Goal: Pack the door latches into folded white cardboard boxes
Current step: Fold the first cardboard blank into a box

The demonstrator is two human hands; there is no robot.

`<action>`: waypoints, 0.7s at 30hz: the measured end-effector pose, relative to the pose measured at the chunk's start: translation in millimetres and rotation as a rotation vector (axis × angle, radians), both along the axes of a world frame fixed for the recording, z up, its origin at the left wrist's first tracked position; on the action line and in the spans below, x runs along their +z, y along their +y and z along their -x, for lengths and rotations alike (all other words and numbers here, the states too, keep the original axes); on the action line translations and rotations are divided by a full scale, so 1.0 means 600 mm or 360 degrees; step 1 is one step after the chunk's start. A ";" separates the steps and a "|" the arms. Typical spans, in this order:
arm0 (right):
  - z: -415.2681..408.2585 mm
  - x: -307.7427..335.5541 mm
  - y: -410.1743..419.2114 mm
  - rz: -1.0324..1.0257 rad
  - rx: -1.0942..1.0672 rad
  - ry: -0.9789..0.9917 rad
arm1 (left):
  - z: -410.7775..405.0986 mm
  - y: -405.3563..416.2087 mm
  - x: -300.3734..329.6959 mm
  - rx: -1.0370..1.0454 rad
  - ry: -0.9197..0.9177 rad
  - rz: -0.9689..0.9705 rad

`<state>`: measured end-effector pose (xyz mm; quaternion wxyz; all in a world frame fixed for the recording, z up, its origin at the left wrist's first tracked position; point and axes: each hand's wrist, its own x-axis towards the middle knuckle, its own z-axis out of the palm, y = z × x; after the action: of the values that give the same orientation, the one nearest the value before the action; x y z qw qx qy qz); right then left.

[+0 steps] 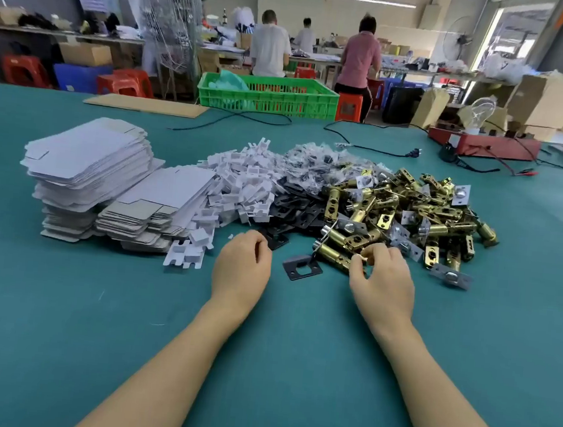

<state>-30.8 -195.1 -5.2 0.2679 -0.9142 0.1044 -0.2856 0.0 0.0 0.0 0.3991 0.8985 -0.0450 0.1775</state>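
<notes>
The right hand (384,278) pinches one brass latch (336,253) at the latch pile (411,208). The left hand (242,264) is curled, holding nothing visible, beside one black plate (302,267). Two stacks of flat boxes (98,175) lie left.

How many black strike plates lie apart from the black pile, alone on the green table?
1. A single black strike plate lies flat on the table between the left hand and the right hand. Another sits beside the left hand's fingers, at the pile's edge; more may be hidden.

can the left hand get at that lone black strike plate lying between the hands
Probably yes. The black strike plate lies uncovered on the green table, just right of the left hand, with nothing between them.
</notes>
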 end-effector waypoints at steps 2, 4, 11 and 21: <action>-0.002 0.002 -0.002 -0.0074 -0.0015 -0.0036 | -0.008 0.022 0.015 0.0170 -0.0143 0.0001; -0.005 0.001 -0.009 -0.0171 -0.0040 -0.0027 | -0.024 0.061 0.036 0.0440 -0.0269 -0.0134; -0.014 0.000 -0.026 -0.0588 -0.0080 0.0109 | -0.105 0.198 0.078 0.0657 0.0200 -0.0725; -0.018 -0.003 -0.032 -0.0612 -0.0122 0.0177 | -0.148 0.200 0.064 0.0507 0.0634 -0.1287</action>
<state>-19.8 -214.3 -7.0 0.4202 -0.8559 0.2064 -0.2195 88.6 119.9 38.2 -0.0137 0.9939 0.1053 0.0290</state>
